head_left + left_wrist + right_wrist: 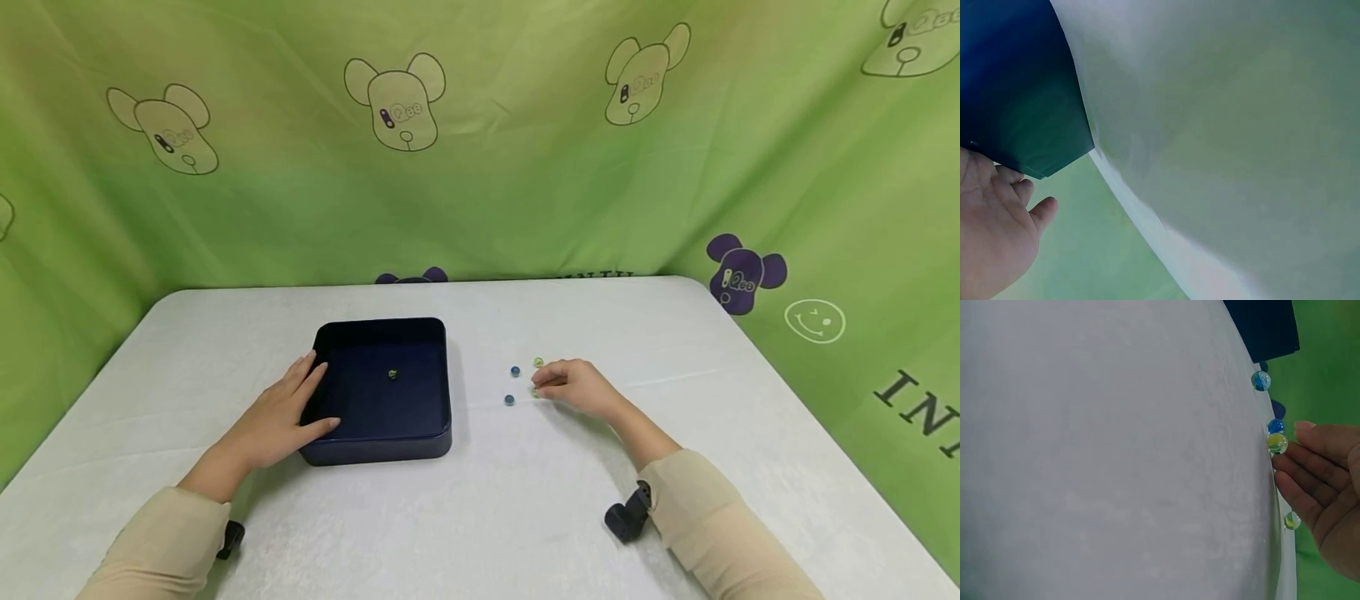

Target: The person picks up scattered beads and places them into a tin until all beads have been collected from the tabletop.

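My left hand (pixel 277 421) rests on the left rim of a dark blue square tray (pixel 375 448), fingers stretched along it and thumb over the near corner. Inside the tray lies one greenish glass marble (pixel 393 375). My right hand (pixel 577 387) reaches down to a yellow-green marble (pixel 1277 443) on the table, its fingertips right at the marble. In the right wrist view, a gap shows between thumb and fingers. Close by lie a second yellow-green marble (pixel 538 362), a blue marble (pixel 515 371) and another bluish marble (pixel 509 400).
A white cloth covers the table (pixel 510 517). Behind and at the right hangs a green curtain (pixel 510 183) printed with bear heads. Each wrist carries a black camera, such as the right wrist camera (pixel 626 518). The tray stands left of the loose marbles.
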The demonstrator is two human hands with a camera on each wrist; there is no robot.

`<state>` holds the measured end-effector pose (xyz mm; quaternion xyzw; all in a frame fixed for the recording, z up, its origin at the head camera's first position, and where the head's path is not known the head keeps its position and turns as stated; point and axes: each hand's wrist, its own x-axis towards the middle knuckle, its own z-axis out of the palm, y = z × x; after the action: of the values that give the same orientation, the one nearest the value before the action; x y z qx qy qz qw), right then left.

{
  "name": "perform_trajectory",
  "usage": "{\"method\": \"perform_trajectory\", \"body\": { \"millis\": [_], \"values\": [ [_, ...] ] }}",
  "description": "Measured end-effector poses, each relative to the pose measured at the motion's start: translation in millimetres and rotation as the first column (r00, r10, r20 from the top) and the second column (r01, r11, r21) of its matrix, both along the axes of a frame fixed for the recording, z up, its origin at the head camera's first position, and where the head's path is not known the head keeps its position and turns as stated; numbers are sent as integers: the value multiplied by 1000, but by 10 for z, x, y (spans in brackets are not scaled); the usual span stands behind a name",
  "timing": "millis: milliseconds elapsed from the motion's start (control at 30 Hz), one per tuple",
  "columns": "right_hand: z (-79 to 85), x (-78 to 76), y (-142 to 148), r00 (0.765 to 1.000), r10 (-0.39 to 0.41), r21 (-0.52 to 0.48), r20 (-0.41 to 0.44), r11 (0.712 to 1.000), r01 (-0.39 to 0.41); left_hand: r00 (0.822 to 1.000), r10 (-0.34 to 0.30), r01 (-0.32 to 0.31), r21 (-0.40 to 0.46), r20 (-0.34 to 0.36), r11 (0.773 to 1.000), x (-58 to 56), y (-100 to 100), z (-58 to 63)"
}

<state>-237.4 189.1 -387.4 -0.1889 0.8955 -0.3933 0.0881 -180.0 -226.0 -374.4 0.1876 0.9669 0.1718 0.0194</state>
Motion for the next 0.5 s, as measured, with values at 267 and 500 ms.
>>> {"method": "perform_trajectory", "body": {
  "millis": [267,500],
  "values": [
    [11,-25,5,1000,16,23,15,1000,-16,1000,-5,5,4,4,1000,-3,-7,5],
    [-17,-66,35,1000,1,41,29,999,-2,1000,-4,4,3,8,1000,3,-2,13]
  ]
}}
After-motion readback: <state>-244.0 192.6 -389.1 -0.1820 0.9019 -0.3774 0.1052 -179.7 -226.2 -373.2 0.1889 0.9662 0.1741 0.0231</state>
